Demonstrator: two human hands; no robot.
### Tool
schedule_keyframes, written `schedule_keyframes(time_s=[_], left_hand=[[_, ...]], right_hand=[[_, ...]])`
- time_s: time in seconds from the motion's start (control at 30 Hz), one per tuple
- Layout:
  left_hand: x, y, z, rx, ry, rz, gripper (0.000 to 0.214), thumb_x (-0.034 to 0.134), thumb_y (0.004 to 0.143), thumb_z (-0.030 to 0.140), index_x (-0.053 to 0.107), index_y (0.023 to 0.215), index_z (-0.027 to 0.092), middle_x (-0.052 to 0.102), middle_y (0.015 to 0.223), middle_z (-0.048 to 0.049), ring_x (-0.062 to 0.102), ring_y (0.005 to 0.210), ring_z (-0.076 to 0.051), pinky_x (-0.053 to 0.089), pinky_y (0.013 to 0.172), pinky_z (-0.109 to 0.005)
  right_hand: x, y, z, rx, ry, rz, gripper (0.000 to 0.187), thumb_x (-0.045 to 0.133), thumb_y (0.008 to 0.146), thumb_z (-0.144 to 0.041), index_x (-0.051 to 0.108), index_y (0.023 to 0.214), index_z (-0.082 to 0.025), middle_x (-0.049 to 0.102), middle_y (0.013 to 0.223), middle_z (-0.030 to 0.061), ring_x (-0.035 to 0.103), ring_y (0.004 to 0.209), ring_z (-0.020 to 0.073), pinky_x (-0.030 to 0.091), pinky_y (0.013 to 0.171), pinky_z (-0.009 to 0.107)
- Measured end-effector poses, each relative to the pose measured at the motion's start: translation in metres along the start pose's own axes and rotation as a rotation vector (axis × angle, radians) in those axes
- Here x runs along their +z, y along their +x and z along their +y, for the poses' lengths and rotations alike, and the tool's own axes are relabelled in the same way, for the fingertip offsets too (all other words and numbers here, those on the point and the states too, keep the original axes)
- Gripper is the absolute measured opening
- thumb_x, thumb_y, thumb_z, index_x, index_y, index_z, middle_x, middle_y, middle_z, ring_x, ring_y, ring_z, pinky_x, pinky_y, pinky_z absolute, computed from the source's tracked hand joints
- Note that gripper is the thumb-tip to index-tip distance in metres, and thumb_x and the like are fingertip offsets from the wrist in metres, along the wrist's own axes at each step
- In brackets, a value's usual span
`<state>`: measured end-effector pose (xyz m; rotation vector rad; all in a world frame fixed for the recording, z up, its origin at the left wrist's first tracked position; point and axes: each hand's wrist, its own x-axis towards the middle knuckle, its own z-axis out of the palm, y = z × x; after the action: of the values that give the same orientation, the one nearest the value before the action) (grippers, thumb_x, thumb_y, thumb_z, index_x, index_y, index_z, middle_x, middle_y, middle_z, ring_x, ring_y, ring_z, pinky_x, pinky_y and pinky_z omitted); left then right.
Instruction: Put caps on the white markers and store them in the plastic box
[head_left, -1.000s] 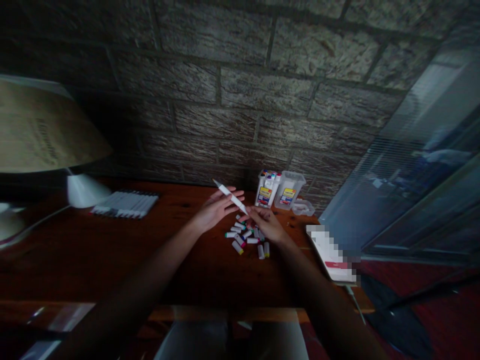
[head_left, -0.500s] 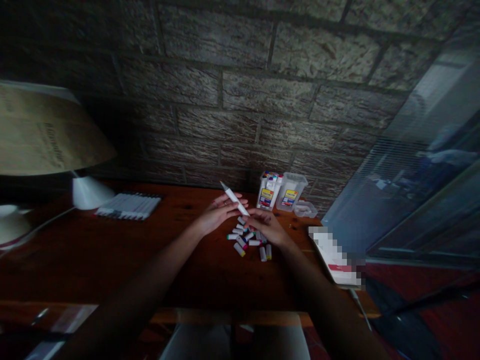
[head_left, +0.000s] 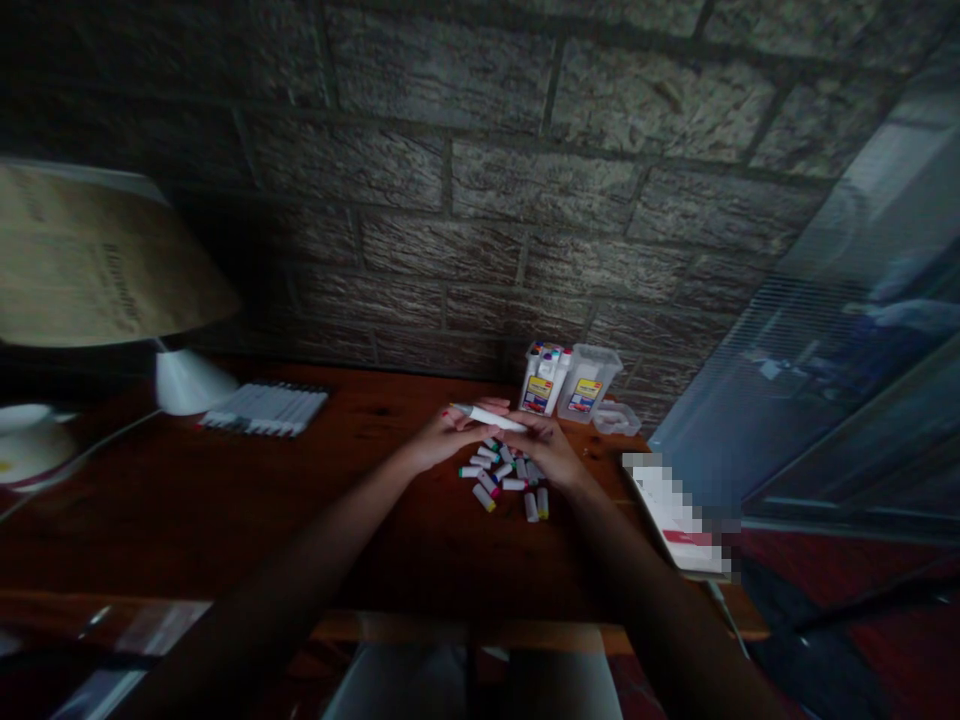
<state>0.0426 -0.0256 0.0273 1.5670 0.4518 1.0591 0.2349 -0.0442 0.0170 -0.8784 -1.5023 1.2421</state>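
Note:
A white marker (head_left: 491, 416) is held nearly level above the table, its narrow grey tip pointing left. My left hand (head_left: 441, 438) grips it near the tip end, thumb in front and fingers behind. At the other end, my right hand (head_left: 553, 452) pinches the barrel between thumb and fingers. Below and between the hands lies a loose pile of white marker caps (head_left: 487, 482) with coloured ends. Some of the caps are partly hidden by my right hand.
Behind my right hand stand a clear box of markers (head_left: 541, 388), a second clear box (head_left: 589, 385) and a small clear lid (head_left: 616, 419). Leftward are a row of white markers (head_left: 266, 410), a lamp (head_left: 187, 385) and a mug (head_left: 30, 445). A stone wall (head_left: 480, 240) backs the table.
The marker has turned from a steep slant to nearly level, its tip lowered. My left fingers have closed round it near the tip. The view has shifted slightly.

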Motion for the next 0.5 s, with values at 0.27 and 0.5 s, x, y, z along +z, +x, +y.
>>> schedule_keyframes(time_s=[0.27, 0.5], left_hand=[[0.0012, 0.0004, -0.001, -0.042, 0.004, -0.017, 0.026, 0.075, 0.075, 0.024, 0.074, 0.1, 0.019, 0.07, 0.114, -0.009, 0.064, 0.106, -0.023, 0.045, 0.097, -0.036], [0.0028, -0.0009, -0.0016, -0.057, -0.005, 0.047, 0.022, 0.077, 0.071, 0.022, 0.074, 0.093, 0.018, 0.071, 0.111, -0.0072, 0.064, 0.102, -0.021, 0.047, 0.092, -0.034]], right_hand=[[0.0031, -0.0018, -0.0047, -0.036, -0.017, -0.011, 0.036, 0.08, 0.067, -0.038, 0.074, 0.1, -0.024, 0.07, 0.093, 0.0017, 0.061, 0.078, 0.0154, 0.048, 0.071, 0.029], [0.0038, -0.0029, -0.0081, -0.059, -0.021, 0.005, 0.032, 0.082, 0.065, -0.039, 0.074, 0.091, -0.023, 0.072, 0.099, 0.0027, 0.063, 0.088, 0.0187, 0.049, 0.083, 0.033]])
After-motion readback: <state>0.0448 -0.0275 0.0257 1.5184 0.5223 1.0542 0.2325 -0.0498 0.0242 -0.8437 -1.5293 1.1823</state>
